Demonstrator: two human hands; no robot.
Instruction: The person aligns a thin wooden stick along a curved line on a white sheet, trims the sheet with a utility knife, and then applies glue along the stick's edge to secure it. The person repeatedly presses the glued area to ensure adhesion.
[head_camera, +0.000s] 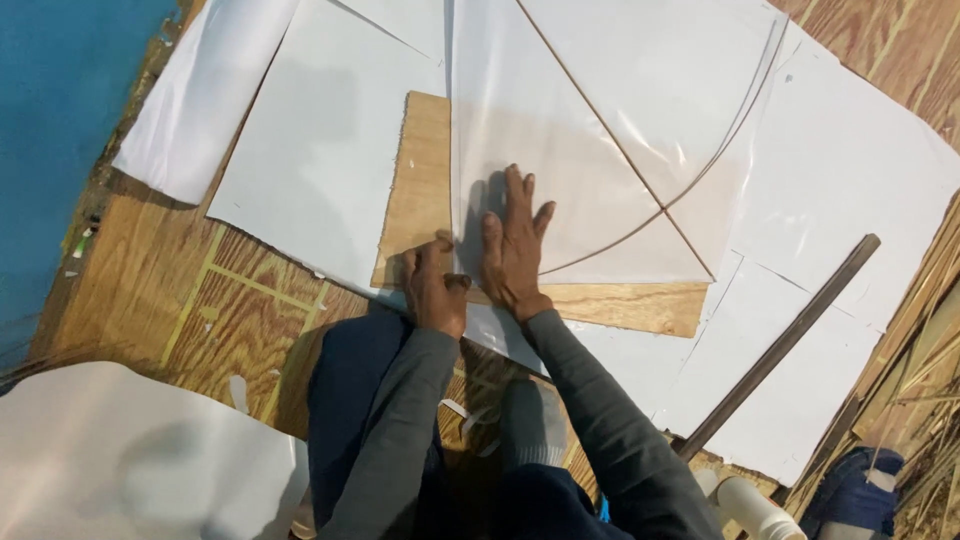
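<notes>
Around: a long dark rod (790, 335) lies slanting at the right of the frame, on big white sheets (850, 190) that cover the wooden floor (200, 300). A blue wall (60, 120) fills the upper left. Another white sheet (120, 450) lies at the lower left. A white tube (750, 505) sits at the bottom right, beside a pile of thin sticks (930, 370).

In the way: the person's knees in dark blue trousers (350, 400) and grey sleeves (610, 420) fill the bottom middle.

Board: a flat wooden board (420, 190) lies in the middle, on top of the white sheets.

Kite sheet: a thin see-through sheet (600, 120) lies on the board, from the middle up to the top. Two thin sticks (620, 150) cross on it, one straight and one bent like a bow.

Right hand (512, 250): flat, fingers spread, pressing down on the lower left part of the see-through sheet.

Left hand (435, 285): curled, just beside the right hand, at the sheet's left edge. It looks like it pinches something small, but it is too small to tell what.
</notes>
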